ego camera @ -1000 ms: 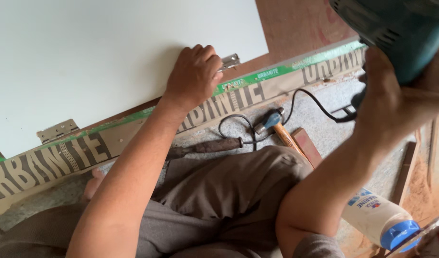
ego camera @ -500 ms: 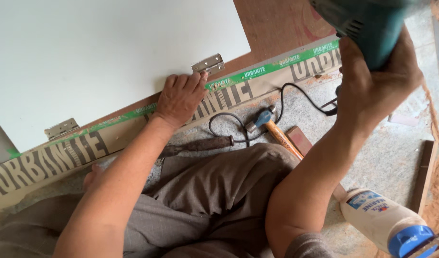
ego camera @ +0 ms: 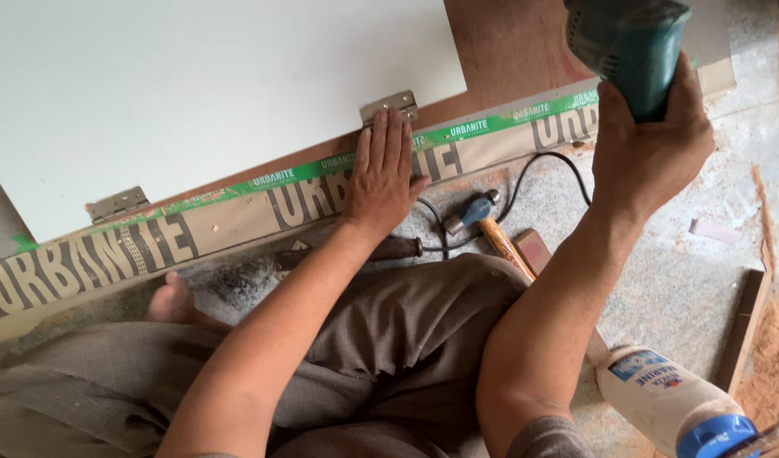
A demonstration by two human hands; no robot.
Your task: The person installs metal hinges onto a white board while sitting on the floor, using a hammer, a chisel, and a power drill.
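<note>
Fingers of the left hand lie flat and open, gripping nothing, on the green-edged brown strip of printed board, their tips just touching the small silver metal hinge that sits at the lower edge of the large white flat panel. At two o'clock from that hand, the right hand is closed round the teal plastic body of a power drill, raised well above the work; its tip is out of view.

Risk sits mostly at the hinge. If the drill came down there, the left fingertips would be right beside it, and a slip off the smooth metal could reach them. The white panel seems held only by that flat palm, so it might shift under pressure and throw the hinge out of line.

A black cord loops across the grey floor at four o'clock from the left hand, near a blue-headed wooden-handled hammer; a tug on it could snag either. A white plastic bottle with a blue cap lies by the right elbow, easily knocked.
</note>
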